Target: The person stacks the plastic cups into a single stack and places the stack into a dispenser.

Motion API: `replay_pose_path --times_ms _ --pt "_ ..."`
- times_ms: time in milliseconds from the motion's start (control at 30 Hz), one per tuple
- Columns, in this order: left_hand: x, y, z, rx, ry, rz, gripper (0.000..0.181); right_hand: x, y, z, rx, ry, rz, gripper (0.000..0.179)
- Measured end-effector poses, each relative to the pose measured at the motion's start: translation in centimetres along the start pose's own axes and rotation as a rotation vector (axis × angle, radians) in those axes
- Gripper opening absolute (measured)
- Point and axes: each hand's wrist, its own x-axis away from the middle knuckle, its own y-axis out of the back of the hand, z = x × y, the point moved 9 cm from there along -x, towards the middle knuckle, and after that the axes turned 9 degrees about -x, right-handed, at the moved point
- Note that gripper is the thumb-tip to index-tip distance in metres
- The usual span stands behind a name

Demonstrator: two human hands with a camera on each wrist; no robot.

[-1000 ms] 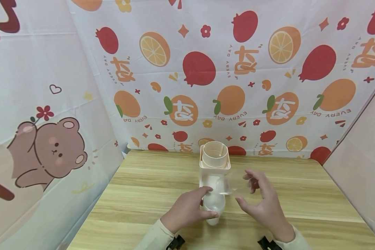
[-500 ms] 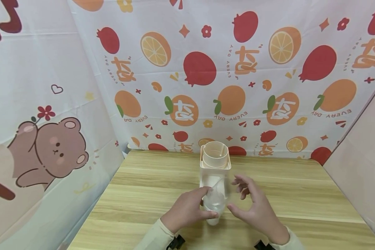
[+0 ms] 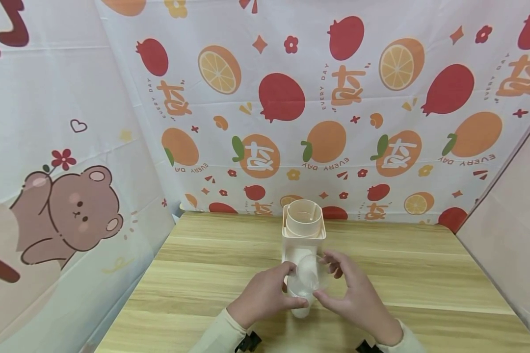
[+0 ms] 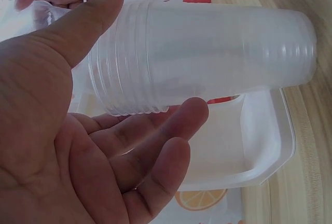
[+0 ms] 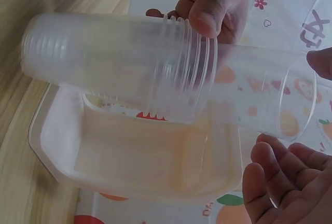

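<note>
My left hand [image 3: 265,296] grips a stack of clear plastic cups [image 4: 223,53] near their rims, thumb on one side and fingers on the other. The stack lies tilted, its closed end toward me. With thumb and fingertips, my right hand [image 3: 357,296] holds one clear plastic cup [image 5: 259,86] around its rim. This single cup's narrow end sits inside the open mouth of the stack. Just beyond both hands stands a cream plastic cup holder [image 3: 304,233], with a round ring on top and an open, hollow front.
The wood-grain table [image 3: 212,274] extends to both sides of the hands. A printed fruit cloth [image 3: 287,147] hangs behind its far edge, and a cloth with a bear [image 3: 81,211] hangs at the left.
My right hand has moved left and a little toward me, bringing the single cup from beside the stack into its mouth. The left hand and stack have stayed nearly still.
</note>
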Motion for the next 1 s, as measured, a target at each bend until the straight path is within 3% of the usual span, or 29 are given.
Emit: replay_pose_path --times_ms 267,600,1000 --pt "0.0 0.0 0.1 0.021 0.004 0.008 0.068 -0.1 -0.7 0.0 -0.007 0.002 0.037 0.072" --pt "0.1 -0.1 0.0 0.075 -0.009 0.018 0.065 0.2 -1.2 -0.5 0.07 -0.012 0.05 0.066" --pt "0.2 -0.2 0.2 0.066 0.023 0.013 0.083 0.3 -1.2 -0.4 0.089 -0.006 0.048 0.063"
